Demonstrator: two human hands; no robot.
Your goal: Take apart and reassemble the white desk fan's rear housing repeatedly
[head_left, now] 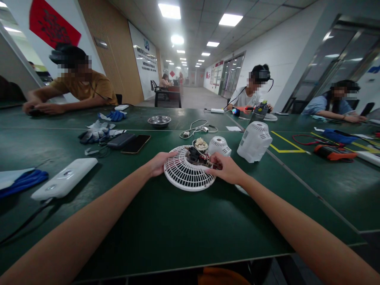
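Observation:
A round white fan grille (190,177) is held a little tilted over the green table, with a dark motor and wiring (196,153) at its centre. On top of the motor sits a cream-coloured round part (200,145). My left hand (160,163) grips the grille's left rim, fingers wrapped round its edge. At the right side of the motor, my right hand (227,168) has its fingers bent together by the wires; what they pinch is hidden. Just behind stands a small white vented cover (219,146), and a larger white plastic housing (255,142) is to its right.
Behind the grille lie a white cable (198,127) and a steel bowl (159,121). To the left are a phone (136,144), gloves (97,131) and a white power bank (65,179). An orange multimeter (334,152) lies right. Several people sit around the table.

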